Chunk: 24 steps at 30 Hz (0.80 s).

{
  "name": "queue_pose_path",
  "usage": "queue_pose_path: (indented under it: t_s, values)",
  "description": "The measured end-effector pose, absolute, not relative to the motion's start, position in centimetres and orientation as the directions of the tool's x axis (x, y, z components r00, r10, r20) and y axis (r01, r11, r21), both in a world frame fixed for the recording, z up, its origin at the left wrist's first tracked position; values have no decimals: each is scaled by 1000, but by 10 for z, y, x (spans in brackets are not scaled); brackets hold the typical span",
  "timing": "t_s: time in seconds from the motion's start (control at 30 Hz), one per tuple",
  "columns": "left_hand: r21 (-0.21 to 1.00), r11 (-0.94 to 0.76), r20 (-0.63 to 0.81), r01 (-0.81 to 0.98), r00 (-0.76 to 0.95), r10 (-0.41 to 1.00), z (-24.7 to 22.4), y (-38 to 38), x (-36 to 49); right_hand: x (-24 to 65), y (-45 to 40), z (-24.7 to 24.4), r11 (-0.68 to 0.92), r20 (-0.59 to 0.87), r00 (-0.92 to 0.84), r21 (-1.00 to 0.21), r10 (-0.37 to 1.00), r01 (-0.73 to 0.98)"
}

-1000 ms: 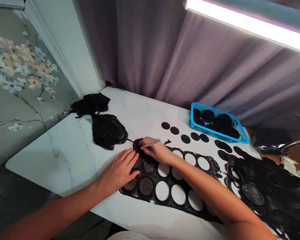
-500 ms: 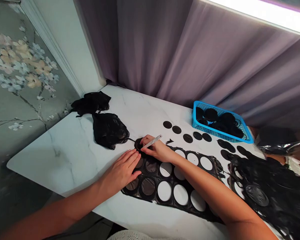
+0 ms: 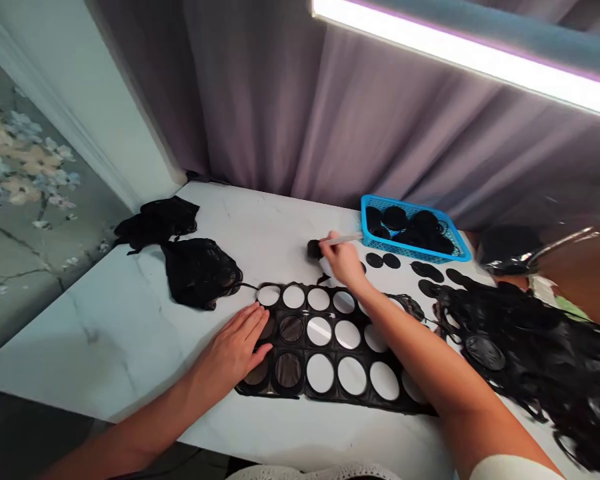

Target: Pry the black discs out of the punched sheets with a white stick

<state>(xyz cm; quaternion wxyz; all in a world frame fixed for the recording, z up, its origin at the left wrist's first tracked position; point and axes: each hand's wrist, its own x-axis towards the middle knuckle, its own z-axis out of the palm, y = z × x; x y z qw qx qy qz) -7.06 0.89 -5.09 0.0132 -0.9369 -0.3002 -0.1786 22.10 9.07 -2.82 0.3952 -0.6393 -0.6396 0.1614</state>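
Note:
A black sheet (image 3: 325, 313) with rows of round rings lies on the table, most rings showing white through them and several still filled with dark film. My left hand (image 3: 237, 340) rests flat on the sheet's left end, fingers stretched out. Beyond the sheet's far edge, my right hand (image 3: 343, 261) is closed around a slim pale craft knife (image 3: 347, 238), its blade not visible. A black disc (image 3: 314, 249) is at the fingertips of that same hand, just above the table.
A blue basket (image 3: 415, 255) of black discs stands at the back right, with loose black discs (image 3: 383, 260) in front. Crumpled black film (image 3: 200, 273) lies to the left, and a heap of black cut sheets (image 3: 530, 347) to the right. A curtain (image 3: 260, 100) hangs behind.
My right hand has moved from the sheet's far left corner toward the basket, carrying the knife and a black disc. The far left ring now shows white. My left hand stays on the sheet.

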Motion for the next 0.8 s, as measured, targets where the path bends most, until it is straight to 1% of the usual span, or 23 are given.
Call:
queue_pose_path:
  t_s: [0.07,0.17,0.27,0.3,0.37,0.4,0.47,0.53,0.6,0.63,0.7,0.73,0.77,0.8]
  values:
    - [87,-831,363,550,759,540,-50,13,-72,270,75,-12,4,298,306,-722,904,692]
    - [121,-850,389,512,764,515,-47,24,-75,342,13,3,-132,305,467,-705,830,696]
    - [138,-865,395,483,773,495,-40,38,-73,399,-65,4,-375,348,644,-590,682,715]
    - [135,-869,397,476,778,487,-37,42,-70,414,-88,1,-455,338,687,-553,643,698]
    - [132,-881,397,455,790,468,-30,48,-58,436,-123,-3,-533,346,710,-481,614,696]
    - [137,-889,394,437,799,454,-27,49,-49,442,-135,-5,-534,366,698,-458,615,711]
    - [164,-909,376,384,827,417,-23,49,-26,447,-146,-5,-484,449,646,-430,618,762]
    - [193,-929,353,316,861,367,-25,47,1,442,-144,-2,-425,543,590,-410,597,807]
    - [208,-945,327,252,893,310,-33,44,27,429,-135,2,-374,602,556,-411,573,831]
    - [214,-952,303,217,912,276,-38,44,39,420,-128,3,-341,606,557,-443,568,829]
    - [227,-960,261,165,939,224,-48,42,58,402,-115,1,-234,532,585,-585,612,777]
    - [231,-960,246,156,946,213,-51,42,65,393,-108,-2,-164,456,585,-677,671,717]
    - [230,-960,240,159,947,214,-53,41,72,385,-102,-6,-101,370,551,-757,748,645]
    - [226,-960,239,167,946,220,-53,40,78,378,-96,-11,-56,294,491,-813,820,580]
